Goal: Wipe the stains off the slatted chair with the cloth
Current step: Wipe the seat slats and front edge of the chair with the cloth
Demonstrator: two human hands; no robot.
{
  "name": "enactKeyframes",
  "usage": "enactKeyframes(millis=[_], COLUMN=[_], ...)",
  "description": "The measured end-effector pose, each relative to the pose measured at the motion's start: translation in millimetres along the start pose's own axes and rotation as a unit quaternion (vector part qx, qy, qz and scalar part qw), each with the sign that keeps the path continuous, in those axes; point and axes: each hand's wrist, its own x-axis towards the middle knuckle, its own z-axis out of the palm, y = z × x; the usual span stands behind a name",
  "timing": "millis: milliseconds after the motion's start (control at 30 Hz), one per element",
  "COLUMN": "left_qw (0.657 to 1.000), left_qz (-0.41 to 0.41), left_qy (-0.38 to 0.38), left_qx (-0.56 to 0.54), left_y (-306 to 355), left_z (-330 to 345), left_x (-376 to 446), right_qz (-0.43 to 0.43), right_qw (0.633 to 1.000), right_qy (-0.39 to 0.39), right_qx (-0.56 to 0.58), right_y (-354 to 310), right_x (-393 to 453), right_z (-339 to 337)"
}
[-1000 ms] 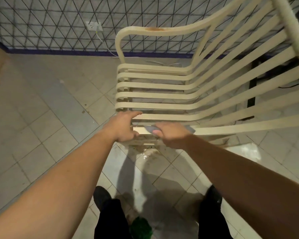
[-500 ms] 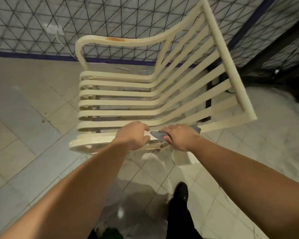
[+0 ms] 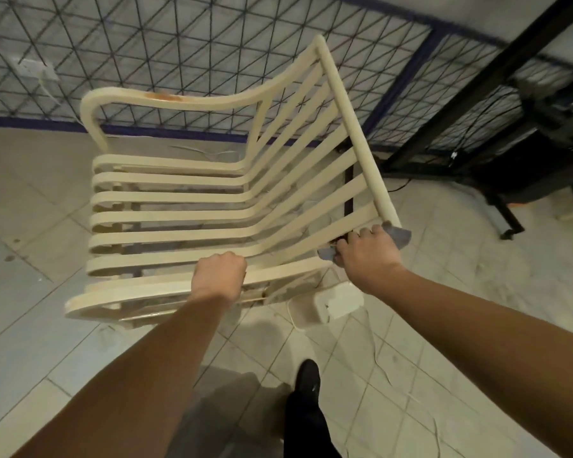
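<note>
The cream slatted chair (image 3: 179, 223) stands on the tiled floor, its seat slats running left to right and its backrest rising to the right. An orange-brown stain (image 3: 161, 96) marks the far armrest. My left hand (image 3: 219, 273) grips the near armrest with curled fingers. My right hand (image 3: 368, 256) holds a grey-blue cloth (image 3: 400, 236) against the near lower corner of the backrest, where the top rail ends. The cloth pokes out on both sides of the hand.
A wire mesh fence (image 3: 179, 54) with a blue base runs behind the chair. A black metal frame (image 3: 477, 127) stands at the right. A white box (image 3: 338, 300) with a cord lies on the floor under the chair's near side. My dark shoe (image 3: 306, 381) is below.
My right hand slid with the cloth along the near armrest to the right, up to the backrest's corner. My left hand kept its grip on the armrest. The view swung so more of the chair shows.
</note>
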Motion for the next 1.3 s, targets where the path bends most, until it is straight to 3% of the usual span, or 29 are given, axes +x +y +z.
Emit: enactKeyframes(millis=[167, 367, 500, 733, 933, 1067, 1200, 1300], left_qw=[0.998, 0.967, 0.97, 0.962, 0.914, 0.863, 0.809, 0.815], left_qz=[-0.013, 0.041, 0.016, -0.096, -0.196, -0.284, -0.321, -0.295], left_qy=[0.015, 0.026, 0.064, 0.072, 0.094, 0.076, 0.047, 0.053], left_qx=[-0.052, -0.252, -0.235, -0.246, -0.341, -0.411, -0.49, -0.497], left_y=[-4, -53, -119, -202, -230, -245, -256, -256], left_z=[7, 32, 42, 66, 87, 100, 113, 120], left_x=[-4, -14, -41, -99, -130, -143, -147, -146], right_qz=[0.001, -0.067, -0.11, -0.152, -0.167, -0.203, -0.309, -0.339], right_qw=[0.999, 0.98, 0.96, 0.906, 0.882, 0.863, 0.821, 0.77], right_qy=[0.018, 0.052, 0.056, 0.033, 0.053, 0.087, 0.144, 0.191], right_qx=[0.046, 0.18, 0.25, 0.393, 0.437, 0.455, 0.458, 0.506], right_y=[-23, -85, -127, -207, -277, -316, -342, -341], right_x=[2, 30, 44, 63, 74, 82, 85, 88], right_z=[5, 21, 14, -28, -73, -100, -117, -116])
